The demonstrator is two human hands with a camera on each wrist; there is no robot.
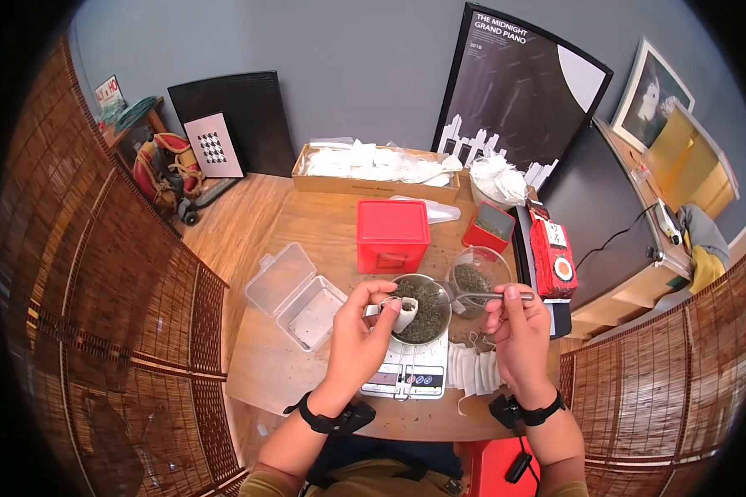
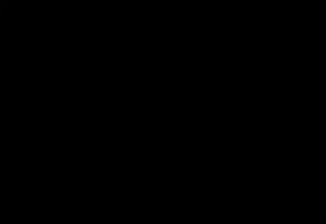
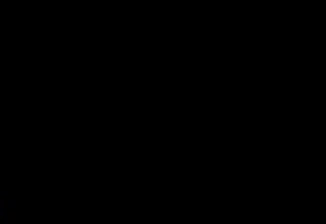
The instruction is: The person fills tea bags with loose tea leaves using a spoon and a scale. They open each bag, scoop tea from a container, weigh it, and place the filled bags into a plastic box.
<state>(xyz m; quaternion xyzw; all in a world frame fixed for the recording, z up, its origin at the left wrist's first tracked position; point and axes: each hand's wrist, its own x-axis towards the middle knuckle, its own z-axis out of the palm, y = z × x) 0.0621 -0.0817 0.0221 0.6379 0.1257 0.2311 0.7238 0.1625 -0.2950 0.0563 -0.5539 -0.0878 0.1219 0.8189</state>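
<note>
My left hand (image 1: 358, 335) pinches a small white pouch (image 1: 405, 316) with its mouth upward and dark bits inside, over the left part of a round bowl (image 1: 448, 325) of dried leaves. My right hand (image 1: 520, 335) grips the handle of a metal spoon (image 1: 489, 296), whose head end points left above the bowl's right rim. The bowl stands on a white scale (image 1: 427, 383). Right of the scale lies a row of filled white pouches (image 1: 475, 370). A clear container (image 1: 472, 277) with more leaves stands behind the spoon. Both wrist views are black.
A red tin (image 1: 392, 236) stands behind the bowl, with an open clear plastic box (image 1: 311, 313) to the left. Farther back are a cardboard box of white pouches (image 1: 377, 166) and a small red tin of leaves (image 1: 491, 225). A red packet (image 1: 553, 257) stands at the right.
</note>
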